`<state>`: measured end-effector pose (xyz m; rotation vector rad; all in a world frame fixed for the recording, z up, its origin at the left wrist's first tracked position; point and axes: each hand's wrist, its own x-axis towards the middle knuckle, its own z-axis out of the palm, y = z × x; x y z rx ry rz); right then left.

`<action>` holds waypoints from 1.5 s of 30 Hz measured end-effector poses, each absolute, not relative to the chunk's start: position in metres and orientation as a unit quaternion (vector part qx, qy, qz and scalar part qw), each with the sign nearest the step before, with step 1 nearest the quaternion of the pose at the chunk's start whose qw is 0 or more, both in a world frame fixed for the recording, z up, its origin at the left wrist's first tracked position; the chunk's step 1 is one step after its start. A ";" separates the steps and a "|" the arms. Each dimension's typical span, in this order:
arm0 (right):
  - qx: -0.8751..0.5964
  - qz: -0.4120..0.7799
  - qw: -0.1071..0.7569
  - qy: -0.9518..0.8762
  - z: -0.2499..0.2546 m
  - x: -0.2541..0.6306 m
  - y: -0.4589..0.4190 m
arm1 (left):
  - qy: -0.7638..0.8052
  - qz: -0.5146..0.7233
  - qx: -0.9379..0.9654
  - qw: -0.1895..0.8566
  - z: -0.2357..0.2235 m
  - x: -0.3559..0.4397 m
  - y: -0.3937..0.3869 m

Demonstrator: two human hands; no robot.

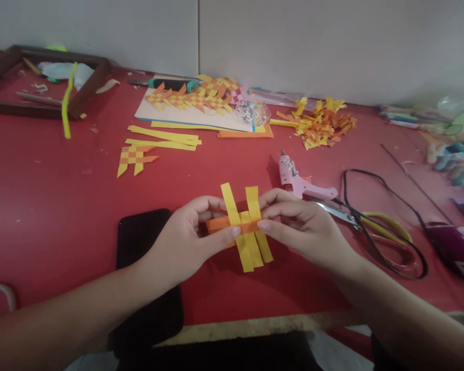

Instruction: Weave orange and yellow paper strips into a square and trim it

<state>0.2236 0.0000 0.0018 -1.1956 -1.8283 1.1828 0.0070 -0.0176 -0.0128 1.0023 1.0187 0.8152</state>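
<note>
Between my two hands, just above the red table, is a small weave of yellow and orange paper strips (249,242). My left hand (195,229) pinches its left side, thumb on the front face and the fingers curled behind. The right side is pinched by my right hand (299,221) in the same way. Yellow strips stand roughly upright and an orange strip crosses them; its left end sticks out near my left fingers. A finished woven paper fish (133,157) lies beyond, to the left, below several loose yellow strips (164,136).
A pink glue gun (303,185) and scissors (342,214) with a black cord lie to the right. A black phone (149,299) sits under my left forearm. At the back are more woven fish (193,98), paper scraps (327,123) and a brown frame (87,90).
</note>
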 end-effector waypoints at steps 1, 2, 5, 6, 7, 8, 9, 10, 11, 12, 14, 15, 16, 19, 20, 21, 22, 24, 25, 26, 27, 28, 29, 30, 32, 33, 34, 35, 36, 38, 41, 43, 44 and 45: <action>-0.456 0.454 0.324 -0.694 0.002 0.223 0.000 | 0.453 0.365 0.448 0.679 -0.013 0.007 -0.018; -0.455 0.457 0.325 -0.692 0.002 0.223 0.000 | 0.451 0.366 0.449 0.679 -0.013 0.007 -0.018; -0.455 0.458 0.324 -0.691 0.002 0.223 0.001 | 0.450 0.367 0.450 0.679 -0.012 0.007 -0.019; -0.456 0.458 0.323 -0.692 0.003 0.222 0.001 | 0.449 0.367 0.449 0.679 -0.012 0.007 -0.019; -0.457 0.457 0.322 -0.692 0.003 0.222 0.001 | 0.449 0.368 0.448 0.680 -0.012 0.008 -0.019; -0.459 0.455 0.321 -0.692 0.003 0.222 0.001 | 0.449 0.370 0.447 0.680 -0.011 0.008 -0.019; -0.460 0.454 0.321 -0.693 0.003 0.221 0.001 | 0.449 0.371 0.448 0.678 -0.011 0.008 -0.019; -0.460 0.453 0.322 -0.692 0.003 0.221 0.001 | 0.449 0.372 0.450 0.676 -0.010 0.008 -0.019; -0.460 0.453 0.324 -0.691 0.003 0.220 0.001 | 0.450 0.372 0.453 0.674 -0.010 0.007 -0.019; -0.459 0.455 0.329 -0.689 0.003 0.220 0.001 | 0.451 0.372 0.458 0.669 -0.009 0.007 -0.019; -0.454 0.460 0.342 -0.682 0.002 0.218 0.000 | 0.452 0.368 0.467 0.664 -0.008 0.006 -0.020; -0.452 0.462 0.346 -0.680 0.001 0.218 -0.001 | 0.454 0.361 0.472 0.664 -0.008 0.006 -0.020; -0.449 0.464 0.348 -0.680 0.000 0.217 -0.001 | 0.459 0.352 0.476 0.663 -0.008 0.005 -0.020; -0.443 0.460 0.343 -0.689 -0.002 0.216 -0.003 | 0.474 0.333 0.484 0.656 -0.008 0.004 -0.019; -0.440 0.458 0.342 -0.692 -0.002 0.217 -0.003 | 0.476 0.333 0.486 0.653 -0.008 0.004 -0.019; -0.438 0.457 0.341 -0.695 -0.002 0.217 -0.004 | 0.475 0.335 0.487 0.652 -0.008 0.004 -0.018; -0.437 0.457 0.339 -0.697 -0.002 0.217 -0.004 | 0.471 0.335 0.489 0.653 -0.009 0.004 -0.018; -0.435 0.460 0.332 -0.700 -0.002 0.218 -0.005 | 0.465 0.332 0.494 0.655 -0.009 0.004 -0.019; -0.434 0.464 0.327 -0.699 -0.002 0.218 -0.004 | 0.464 0.328 0.496 0.656 -0.009 0.004 -0.019; -0.433 0.470 0.324 -0.698 -0.001 0.219 -0.004 | 0.464 0.326 0.497 0.657 -0.010 0.004 -0.020; -0.432 0.477 0.322 -0.695 0.000 0.219 -0.004 | 0.463 0.323 0.497 0.659 -0.010 0.005 -0.020; -0.430 0.483 0.322 -0.692 0.000 0.219 -0.003 | 0.461 0.323 0.496 0.661 -0.010 0.005 -0.020; -0.429 0.488 0.323 -0.689 0.001 0.219 -0.003 | 0.460 0.324 0.492 0.664 -0.009 0.005 -0.021; -0.429 0.491 0.323 -0.686 0.002 0.219 -0.002 | 0.458 0.327 0.485 0.669 -0.010 0.005 -0.020; -0.432 0.493 0.325 -0.682 0.003 0.219 -0.002 | 0.458 0.339 0.467 0.676 -0.010 0.006 -0.020; -0.435 0.490 0.324 -0.683 0.003 0.219 -0.002 | 0.459 0.347 0.457 0.678 -0.011 0.006 -0.019; -0.438 0.481 0.324 -0.687 0.002 0.220 -0.002 | 0.460 0.354 0.450 0.679 -0.011 0.007 -0.019; -0.443 0.466 0.324 -0.694 0.002 0.221 -0.002 | 0.461 0.357 0.446 0.679 -0.012 0.007 -0.019; -0.450 0.442 0.328 -0.703 0.001 0.222 -0.003 | 0.464 0.358 0.445 0.677 -0.012 0.007 -0.018; -0.464 0.388 0.344 -0.718 -0.002 0.224 -0.004 | 0.471 0.354 0.448 0.672 -0.013 0.006 -0.018; -0.446 0.352 0.372 -0.734 -0.005 0.226 -0.005 | 0.471 0.344 0.462 0.669 -0.012 0.006 -0.018; -0.413 0.351 0.373 -0.753 -0.005 0.225 -0.005 | 0.465 0.339 0.468 0.671 -0.011 0.006 -0.018; -0.401 0.350 0.370 -0.762 -0.004 0.224 -0.005 | 0.462 0.339 0.467 0.673 -0.010 0.007 -0.018; -0.393 0.350 0.368 -0.766 -0.003 0.224 -0.004 | 0.460 0.340 0.464 0.676 -0.010 0.007 -0.018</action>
